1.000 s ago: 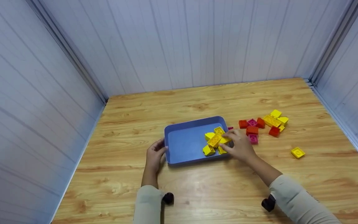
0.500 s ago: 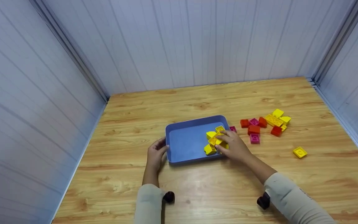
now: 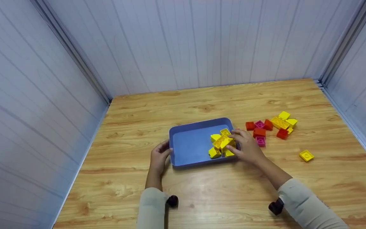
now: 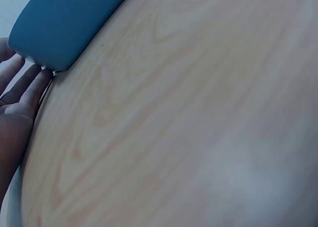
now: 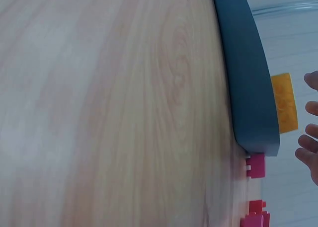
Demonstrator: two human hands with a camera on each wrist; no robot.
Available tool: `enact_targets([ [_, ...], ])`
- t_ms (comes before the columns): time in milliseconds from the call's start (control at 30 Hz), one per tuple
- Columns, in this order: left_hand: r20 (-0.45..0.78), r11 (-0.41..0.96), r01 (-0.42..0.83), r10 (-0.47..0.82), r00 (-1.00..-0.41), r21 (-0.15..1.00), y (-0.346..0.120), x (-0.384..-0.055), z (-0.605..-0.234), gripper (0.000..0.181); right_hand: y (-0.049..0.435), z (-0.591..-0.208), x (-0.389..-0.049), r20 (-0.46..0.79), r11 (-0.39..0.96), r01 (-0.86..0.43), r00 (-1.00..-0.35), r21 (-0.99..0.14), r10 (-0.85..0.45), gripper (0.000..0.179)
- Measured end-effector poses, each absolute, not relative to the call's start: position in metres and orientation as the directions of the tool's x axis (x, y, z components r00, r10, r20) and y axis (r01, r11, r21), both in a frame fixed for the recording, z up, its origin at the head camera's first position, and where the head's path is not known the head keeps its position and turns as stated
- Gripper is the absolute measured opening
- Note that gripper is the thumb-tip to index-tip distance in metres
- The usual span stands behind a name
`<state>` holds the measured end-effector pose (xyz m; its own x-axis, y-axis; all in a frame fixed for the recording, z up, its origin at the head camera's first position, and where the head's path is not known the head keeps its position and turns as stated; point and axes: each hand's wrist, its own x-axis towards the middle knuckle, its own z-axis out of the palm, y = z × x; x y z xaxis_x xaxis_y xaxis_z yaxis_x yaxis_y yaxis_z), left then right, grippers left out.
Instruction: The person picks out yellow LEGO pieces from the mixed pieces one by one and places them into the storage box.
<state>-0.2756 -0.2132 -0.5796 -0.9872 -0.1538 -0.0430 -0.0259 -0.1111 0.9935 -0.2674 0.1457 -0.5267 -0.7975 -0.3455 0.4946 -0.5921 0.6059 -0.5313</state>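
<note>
A blue-grey tray (image 3: 189, 152) lies on the wooden table in the head view, with several yellow toy bricks (image 3: 218, 142) heaped at its right end. My left hand (image 3: 159, 159) rests against the tray's left wall; in the left wrist view its fingers (image 4: 31, 90) reach the tray's corner (image 4: 59, 33) fairly straight. Over the tray's right edge, my right hand (image 3: 248, 149) spreads its fingers beside the heap. The right wrist view has those fingertips apart from a yellow brick (image 5: 284, 103) that rises above the tray wall (image 5: 248, 78), with nothing seen between them.
Right of the tray lie loose red bricks (image 3: 259, 132), pink bricks (image 3: 260, 142) and a yellow group (image 3: 280, 123). A single yellow brick (image 3: 306, 156) sits nearer the right side. Pale panel walls (image 3: 183, 47) enclose the table at the back and sides.
My right hand moved left over the yellow heap with a yellow brick, then drew back right with its fingers apart; the brick now sits on the heap. The left hand stayed at the tray.
</note>
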Motion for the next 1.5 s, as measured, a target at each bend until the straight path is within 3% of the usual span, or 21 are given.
enact_targets([
  [267,-0.018,-0.126,0.002,-0.154,-0.988,0.992,-0.212,-0.275,-0.579,0.045,0.18,-0.525,-0.264,0.582,0.623,-0.599,-0.768,-0.503,-0.267,0.036],
  [767,-0.012,-0.111,0.005,-0.15,-0.989,0.994,-0.212,-0.274,-0.579,0.046,0.259,-0.538,-0.248,0.55,0.737,-0.43,-0.83,-0.521,-0.096,0.033],
  [933,-0.012,-0.112,0.005,-0.148,-0.989,0.994,-0.212,-0.274,-0.58,0.047,0.283,-0.538,-0.242,0.43,0.775,-0.306,-0.902,-0.553,-0.05,0.033],
  [1067,-0.007,-0.102,0.008,-0.146,-0.989,0.995,-0.211,-0.273,-0.578,0.047,0.303,-0.537,-0.24,0.238,0.815,-0.158,-0.971,-0.558,-0.025,0.041],
  [1200,-0.011,-0.107,0.005,-0.144,-0.989,0.994,-0.211,-0.272,-0.576,0.046,0.318,-0.536,-0.237,0.088,0.847,-0.04,-0.996,-0.53,0.007,0.051],
  [1500,-0.027,-0.112,-0.009,-0.16,-0.987,0.994,-0.211,-0.274,-0.578,0.045,0.332,-0.539,-0.234,0.058,0.852,0.02,-0.997,-0.524,0.059,0.042],
])
